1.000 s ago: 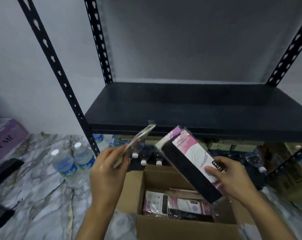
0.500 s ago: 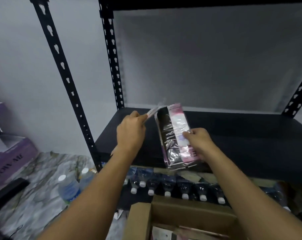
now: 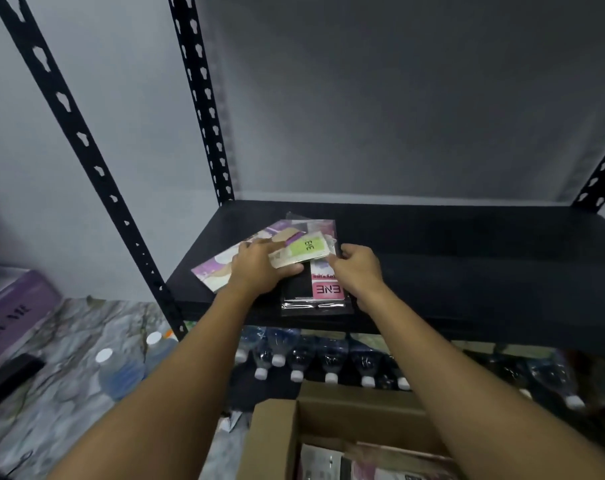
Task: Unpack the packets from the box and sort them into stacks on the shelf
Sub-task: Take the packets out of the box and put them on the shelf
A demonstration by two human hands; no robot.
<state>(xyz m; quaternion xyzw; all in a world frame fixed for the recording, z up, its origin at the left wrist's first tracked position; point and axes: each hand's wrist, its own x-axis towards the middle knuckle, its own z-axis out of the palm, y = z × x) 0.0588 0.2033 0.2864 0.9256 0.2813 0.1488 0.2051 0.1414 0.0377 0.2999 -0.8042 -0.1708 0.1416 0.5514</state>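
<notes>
A black-and-pink packet (image 3: 323,292) in clear wrap lies flat on the dark shelf (image 3: 467,265), near its front edge. My right hand (image 3: 358,271) grips the packet's right edge, fingers curled. My left hand (image 3: 261,268) holds thin flat packets low over the shelf: one with a green label (image 3: 304,249) overlaps the black-and-pink packet, and a purple-and-white one (image 3: 218,270) fans out to the left. The open cardboard box (image 3: 276,441) sits below me, with more packets (image 3: 328,462) inside.
Perforated black uprights (image 3: 96,168) frame the shelf on the left and at the far right. Water bottles (image 3: 328,362) lie in a row under the shelf, and two more (image 3: 121,368) stand on the marble floor. A purple box (image 3: 13,306) sits at the left.
Both hands have moved from above the box up to the shelf. The black-and-pink packet now lies flat on it, and the left hand's thin packets have fanned out beside and over it.
</notes>
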